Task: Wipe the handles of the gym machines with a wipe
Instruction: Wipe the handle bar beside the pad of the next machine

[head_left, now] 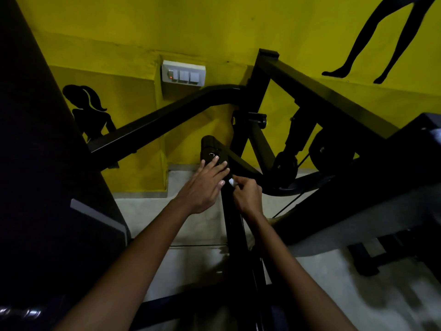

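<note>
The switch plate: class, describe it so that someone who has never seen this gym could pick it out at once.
Start at the yellow wall behind the black machine frame. Just above the frame's bent bar sits the white switch plate. It is the only white thing on that wall, a row of rocker switches with a small red light at its left, between two black painted silhouettes.
</note>
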